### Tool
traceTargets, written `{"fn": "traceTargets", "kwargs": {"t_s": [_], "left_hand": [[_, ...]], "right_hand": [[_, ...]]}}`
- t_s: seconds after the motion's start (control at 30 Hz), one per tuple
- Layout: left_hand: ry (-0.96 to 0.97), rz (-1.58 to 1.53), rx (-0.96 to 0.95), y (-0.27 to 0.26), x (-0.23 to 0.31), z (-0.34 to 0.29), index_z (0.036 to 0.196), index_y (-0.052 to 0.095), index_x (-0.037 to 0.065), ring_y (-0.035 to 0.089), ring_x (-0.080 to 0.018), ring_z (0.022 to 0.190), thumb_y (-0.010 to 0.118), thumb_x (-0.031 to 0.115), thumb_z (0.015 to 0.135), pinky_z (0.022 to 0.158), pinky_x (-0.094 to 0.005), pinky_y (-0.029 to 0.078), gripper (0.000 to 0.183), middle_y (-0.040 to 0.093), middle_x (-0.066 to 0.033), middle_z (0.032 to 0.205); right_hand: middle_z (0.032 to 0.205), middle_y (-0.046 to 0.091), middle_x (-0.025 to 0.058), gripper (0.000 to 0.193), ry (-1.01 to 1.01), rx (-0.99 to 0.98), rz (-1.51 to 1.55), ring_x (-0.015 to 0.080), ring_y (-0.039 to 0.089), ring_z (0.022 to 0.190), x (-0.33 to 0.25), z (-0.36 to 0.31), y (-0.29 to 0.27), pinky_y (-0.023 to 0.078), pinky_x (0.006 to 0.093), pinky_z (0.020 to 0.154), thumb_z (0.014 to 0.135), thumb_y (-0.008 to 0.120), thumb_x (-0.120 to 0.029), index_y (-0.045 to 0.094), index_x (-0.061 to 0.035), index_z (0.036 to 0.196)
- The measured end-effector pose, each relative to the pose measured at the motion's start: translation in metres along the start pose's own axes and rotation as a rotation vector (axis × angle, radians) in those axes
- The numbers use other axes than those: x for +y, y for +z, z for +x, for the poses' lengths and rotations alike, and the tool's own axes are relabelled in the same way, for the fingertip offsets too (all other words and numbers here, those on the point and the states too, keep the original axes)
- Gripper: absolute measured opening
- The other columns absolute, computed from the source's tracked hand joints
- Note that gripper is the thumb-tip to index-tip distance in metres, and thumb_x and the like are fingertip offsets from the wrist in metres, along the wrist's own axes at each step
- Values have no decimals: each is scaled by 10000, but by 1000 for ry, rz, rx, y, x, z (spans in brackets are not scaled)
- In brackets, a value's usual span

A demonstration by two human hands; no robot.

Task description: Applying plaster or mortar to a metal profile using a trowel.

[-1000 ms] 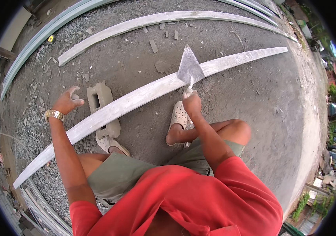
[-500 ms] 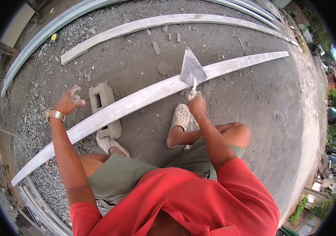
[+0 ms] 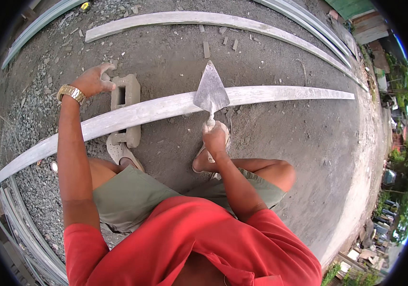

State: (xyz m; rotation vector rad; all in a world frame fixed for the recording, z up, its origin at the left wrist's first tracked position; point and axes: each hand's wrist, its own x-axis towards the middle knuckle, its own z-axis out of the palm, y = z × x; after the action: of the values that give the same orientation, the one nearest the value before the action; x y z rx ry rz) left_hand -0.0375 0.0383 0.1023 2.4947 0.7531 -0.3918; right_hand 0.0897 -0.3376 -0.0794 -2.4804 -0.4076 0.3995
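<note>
A long grey-white beam [image 3: 165, 107] lies across in front of me, resting over a hollow concrete block [image 3: 131, 90]. My right hand [image 3: 215, 138] is wrapped round the handle of a trowel [image 3: 211, 89]. Its pointed, dusty metal blade lies over the beam, tip toward the far side; I cannot tell whether the blade touches it. At the block's left edge, my left hand [image 3: 93, 80] is held with thumb and fingers apart and nothing between them. That hand is beyond the beam, and a gold watch is on its wrist.
A second pale beam [image 3: 189, 18] lies on the ground farther off. Metal channels [image 3: 304, 26] stand beyond it at the far right, and more lengths [image 3: 25, 224] lie at the near left. Gravel [image 3: 37, 190] covers the left side. A yellow tape measure [image 3: 85, 6] sits far left.
The view has shifted. The trowel in my right hand has come leftward along the beam, nearer the block. My left hand has moved closer to the block.
</note>
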Motion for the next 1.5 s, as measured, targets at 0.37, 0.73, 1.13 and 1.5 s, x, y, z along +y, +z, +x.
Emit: {"fn": "traceTargets", "kwargs": {"t_s": [0.37,0.73,1.13,1.5], "left_hand": [[-38,2,59,1,-35,-26,1338,458,92,614,-261,922,724,242,721,848,-373,466,689,643,-147,1005],[3,-58,34,0,1,-10,1311,480,82,614,-291,974,729,306,702,866,-391,466,695,638,-180,1046],[-34,7,-2,3,-5,-14,1318,473,83,615,-291,956,730,297,699,860,-394,467,704,638,-175,1035],[-47,15,-15,2,-5,-7,1325,476,97,602,-259,989,724,286,719,887,-377,454,681,632,-164,1077]], "right_hand": [[923,641,283,401,341,349,17,422,617,931,106,109,-78,475,465,791,810,622,-317,598,60,943],[910,648,260,400,267,402,2,424,627,870,97,96,-69,477,486,757,818,618,-334,579,34,970],[905,644,279,381,175,248,-35,425,623,900,78,74,-58,481,476,777,815,631,-324,588,28,956],[930,635,288,382,183,111,-35,443,606,931,66,48,-44,479,473,820,800,639,-310,584,25,973]]}}
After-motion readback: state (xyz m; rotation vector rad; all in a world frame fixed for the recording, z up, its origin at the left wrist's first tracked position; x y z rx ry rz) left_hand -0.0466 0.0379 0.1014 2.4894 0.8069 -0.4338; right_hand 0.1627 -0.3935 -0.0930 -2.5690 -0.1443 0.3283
